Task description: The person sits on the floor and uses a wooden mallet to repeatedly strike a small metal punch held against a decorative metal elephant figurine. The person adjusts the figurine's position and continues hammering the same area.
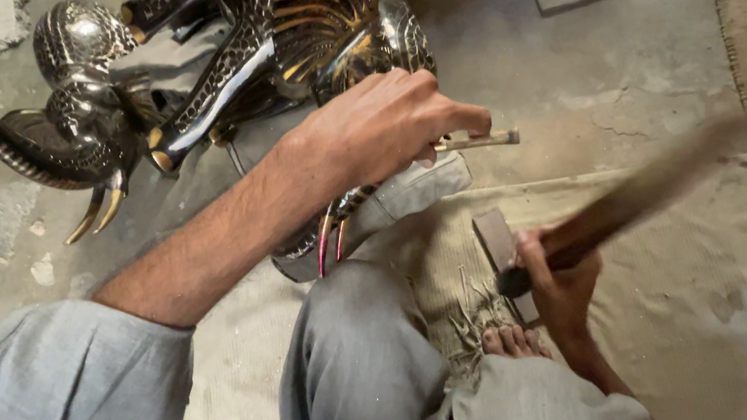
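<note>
Left hand (385,123) grips chisel (477,140); right hand (554,276) grips hammer (622,201).

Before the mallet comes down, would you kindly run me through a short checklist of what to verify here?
1. Left hand grips the thin metal punch: ok, fingers closed around it.
2. Right hand holds the wooden mallet: ok, closed on the handle; the head end is motion-blurred.
3. Punch tip placed on the work: cannot tell, the visible end points away from the patterned metal animal figure into open air.
4. Figure steady: cannot tell, it rests on the concrete floor with its lower part hidden by the forearm.
5. Bare toes out of the mallet's path: not ok, they lie right beside the right hand.
</note>
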